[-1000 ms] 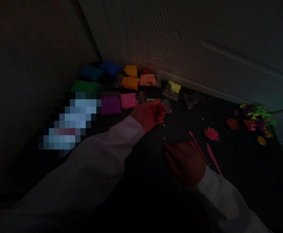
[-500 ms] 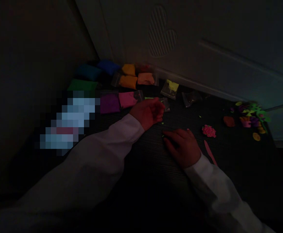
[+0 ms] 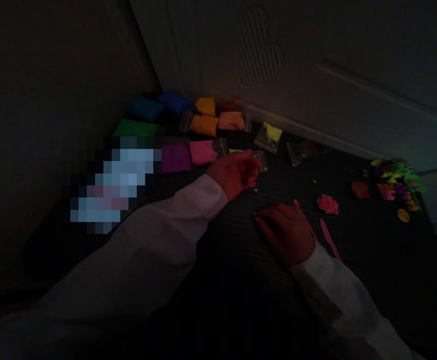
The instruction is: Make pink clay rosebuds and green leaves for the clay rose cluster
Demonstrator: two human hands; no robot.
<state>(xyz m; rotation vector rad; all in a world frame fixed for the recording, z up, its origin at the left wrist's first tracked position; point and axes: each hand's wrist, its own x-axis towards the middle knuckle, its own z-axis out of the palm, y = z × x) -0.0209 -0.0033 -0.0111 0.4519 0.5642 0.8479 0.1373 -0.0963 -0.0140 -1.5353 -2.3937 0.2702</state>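
At centre frame I see my right hand (image 3: 286, 232), just short of the green bit (image 3: 255, 214) a second ago, now touching it, whether pinching I cannot tell; my left hand (image 3: 234, 176), above, curls loosely, palm bared.

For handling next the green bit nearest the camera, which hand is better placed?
Right hand, I think: its fingertips are at that green bit. The left hand is farther from it.
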